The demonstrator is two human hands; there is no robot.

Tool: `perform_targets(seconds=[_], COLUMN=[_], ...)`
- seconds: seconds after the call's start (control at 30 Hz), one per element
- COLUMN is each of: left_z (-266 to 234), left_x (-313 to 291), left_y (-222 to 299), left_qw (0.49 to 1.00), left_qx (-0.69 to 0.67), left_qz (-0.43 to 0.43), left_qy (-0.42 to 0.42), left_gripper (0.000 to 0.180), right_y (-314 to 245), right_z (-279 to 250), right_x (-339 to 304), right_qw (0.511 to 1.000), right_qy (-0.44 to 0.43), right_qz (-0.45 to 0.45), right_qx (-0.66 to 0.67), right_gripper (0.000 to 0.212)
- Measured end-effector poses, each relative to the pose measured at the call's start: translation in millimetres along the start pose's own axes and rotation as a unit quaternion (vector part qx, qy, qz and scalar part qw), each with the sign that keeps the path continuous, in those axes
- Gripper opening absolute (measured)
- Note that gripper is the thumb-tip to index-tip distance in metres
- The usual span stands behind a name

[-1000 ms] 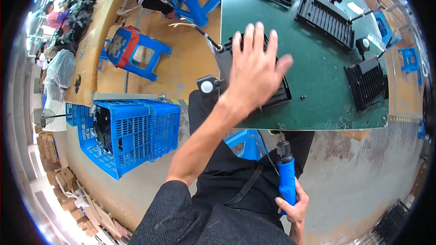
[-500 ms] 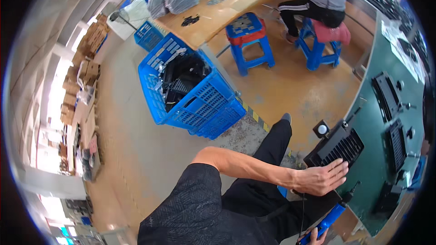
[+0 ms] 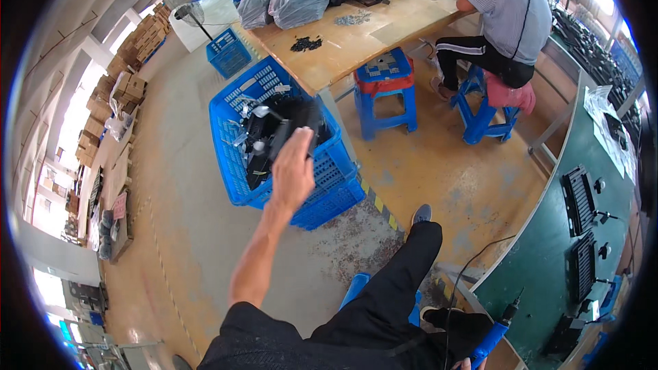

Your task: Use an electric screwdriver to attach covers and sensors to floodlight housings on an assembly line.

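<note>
My left hand (image 3: 293,173) stretches forward over the blue plastic crate (image 3: 226,154), closed on a black finned lamp (image 3: 301,118). Motion blurs this lamp, and my fingers cover part of it. Beneath it, the crate holds a jumble of black lamp parts (image 3: 257,164). At the lower right edge, my right hand (image 3: 473,364) grips a blue electric screwdriver (image 3: 491,342), its bit pointing up beside the green worktable (image 3: 528,294). Only the fingertips of that hand show.
Several black finned lamps (image 3: 580,199) lie on the green table. A cable (image 3: 473,260) runs by its edge. Ahead stand a wooden table (image 3: 329,55) with bagged goods and a blue stool (image 3: 385,96). A person (image 3: 507,20) sits on another stool.
My left hand has swung from the green table, leftward and forward to the crate, taking the black finned lamp with it. The screwdriver stays in my right hand, slightly lower.
</note>
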State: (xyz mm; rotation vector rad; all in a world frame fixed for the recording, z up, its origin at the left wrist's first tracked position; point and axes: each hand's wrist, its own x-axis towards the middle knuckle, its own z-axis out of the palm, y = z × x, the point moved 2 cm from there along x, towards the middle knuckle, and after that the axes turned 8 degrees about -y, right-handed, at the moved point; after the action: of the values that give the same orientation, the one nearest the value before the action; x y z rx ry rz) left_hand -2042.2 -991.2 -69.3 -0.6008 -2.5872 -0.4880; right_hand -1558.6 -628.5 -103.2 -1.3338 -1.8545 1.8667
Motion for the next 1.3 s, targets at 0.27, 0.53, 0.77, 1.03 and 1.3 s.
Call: perform_targets(seconds=[0.27,0.53,0.77,1.03,1.3], left_z=[104.5,155.9,109.0,149.1,195.6], left_x=[-16.2,48.4,0.2,-119.4,-137.7], left_y=[-174.3,-102.4,408.9,711.0,740.7], left_qw=[0.976,0.991,0.857,0.725,0.740], left_qx=[0.126,-0.093,-0.345,-0.344,-0.390], left_qz=[-0.059,-0.088,0.333,0.506,0.379], left_qy=[-0.167,-0.039,-0.191,-0.316,-0.396], left_gripper=[0.037,0.041,0.021,0.049,0.050], right_y=[-22.4,18.6,71.1,94.7,113.1], right_z=[15.1,-11.7,-34.7,-54.7,-86.8], right_x=[9.1,-12.4,-5.1,-7.8,-6.1], right_qw=[0.995,0.973,0.934,0.881,0.873], right_qy=[0.026,0.031,0.052,0.106,0.167], right_qz=[0.054,0.029,-0.023,-0.035,-0.053], right_qx=[0.078,0.228,0.352,0.460,0.455], right_gripper=[0.046,0.085,0.083,0.081,0.058])
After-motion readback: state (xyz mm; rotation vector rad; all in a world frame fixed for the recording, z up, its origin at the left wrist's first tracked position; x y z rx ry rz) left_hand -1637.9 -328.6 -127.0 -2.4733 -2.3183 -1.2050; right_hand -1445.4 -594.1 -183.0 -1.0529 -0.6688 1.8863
